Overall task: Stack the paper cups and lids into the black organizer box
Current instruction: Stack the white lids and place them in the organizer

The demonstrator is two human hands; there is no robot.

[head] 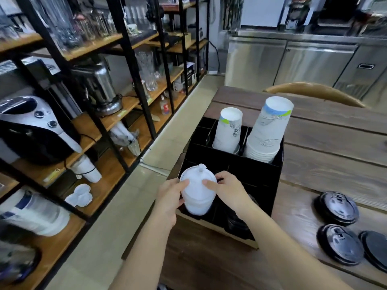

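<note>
Black lids (336, 207) loose on worktop (209, 258). Both hands, left (168, 200) and right (227, 190), grip white lid stack (198, 194) over box (270, 181) front slot. Risk: tilted stack snags divider, spills. Cups (267, 130) stacked behind.

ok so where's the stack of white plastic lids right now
In the head view, the stack of white plastic lids is held between the left hand and right hand, over the front-left compartment of the black organizer box.

Both hands (168, 197) (227, 190) forward, fingers curled.
</note>
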